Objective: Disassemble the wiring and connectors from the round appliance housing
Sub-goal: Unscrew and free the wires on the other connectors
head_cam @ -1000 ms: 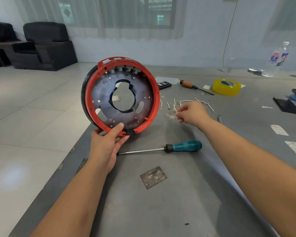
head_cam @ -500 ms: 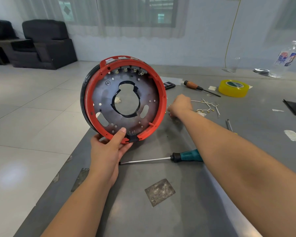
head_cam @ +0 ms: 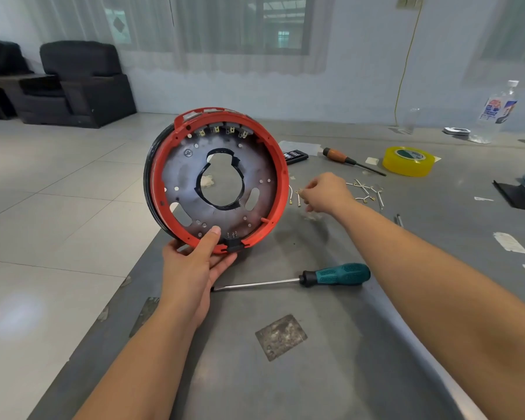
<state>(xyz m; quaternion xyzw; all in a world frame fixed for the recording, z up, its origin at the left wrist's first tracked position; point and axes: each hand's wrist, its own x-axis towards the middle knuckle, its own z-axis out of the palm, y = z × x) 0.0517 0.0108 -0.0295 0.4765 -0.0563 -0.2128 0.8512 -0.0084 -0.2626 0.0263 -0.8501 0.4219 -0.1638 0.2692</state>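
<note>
The round housing (head_cam: 219,180) is held upright on its edge at the counter's (head_cam: 300,374) near-left corner by the left hand (head_cam: 194,265), clasped on the rim at 6 o'clock. At its 3 o'clock, the right hand (head_cam: 326,192) is pinched on a small wire (head_cam: 298,192), above loose removed wires (head_cam: 365,192). Removal seems nearly finished; next, the connectors (head_cam: 222,130) at 12 o'clock likely need freeing, perhaps with the teal screwdriver (head_cam: 331,275)

We hold the housing (head_cam: 217,180) upright at the table's (head_cam: 331,374) left edge; a screwdriver (head_cam: 309,277) lies before it, loose wires (head_cam: 365,192) to its right, tape roll (head_cam: 408,161) behind them.
</note>
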